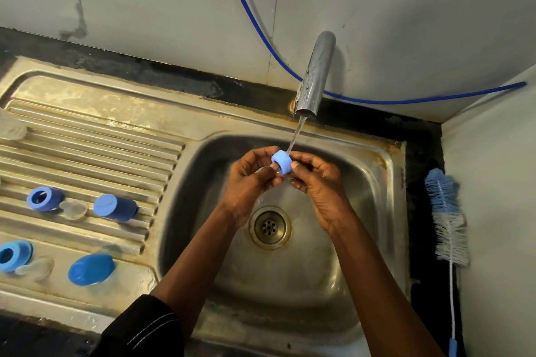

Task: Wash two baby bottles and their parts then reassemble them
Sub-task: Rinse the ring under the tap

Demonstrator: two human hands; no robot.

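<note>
Over the sink basin (362,211), my left hand (249,180) and my right hand (316,182) together hold a small light-blue bottle part (281,162) under the running water from the tap (316,75). On the draining board (87,130) lie a blue collar ring (43,198), a clear teat (74,209) and a blue cap (114,207). Nearer the front edge lie a second blue ring (13,255), another clear teat (34,266) and a second blue cap (91,268). A clear bottle (11,127) shows faintly at the far left edge.
A blue and white bottle brush (446,217) lies on the dark counter right of the sink, along the wall. A blue hose (261,35) runs across the wall behind the tap. The drain (269,226) sits below my hands.
</note>
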